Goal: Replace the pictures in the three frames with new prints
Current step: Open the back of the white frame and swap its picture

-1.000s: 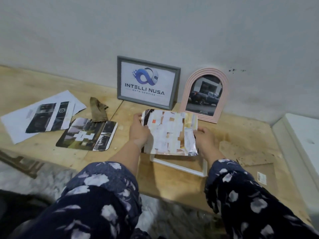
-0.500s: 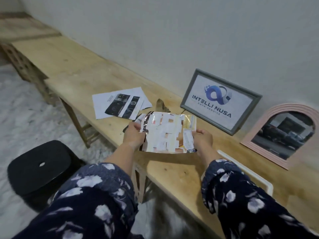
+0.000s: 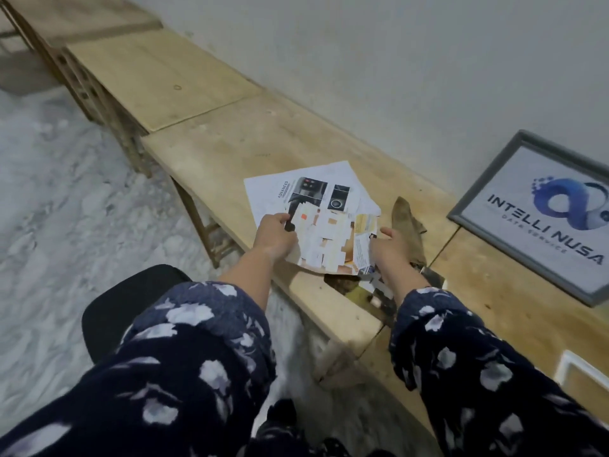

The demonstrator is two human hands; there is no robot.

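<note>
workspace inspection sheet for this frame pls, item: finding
Surface: wooden bench along the wall, seams between boards.
Job's things: glossy print held over the printed sheets; grey frame with logo print leans on the wall; white frame corner at right edge.
Clutter: brown scrap beyond the right hand; another print partly hidden under the right arm.
Grippers: left hand grips the print's left edge; right hand at its right edge, grip unclear.
Cables: nothing seen.
Surroundings: white wall, pale floor, black stool.
</note>
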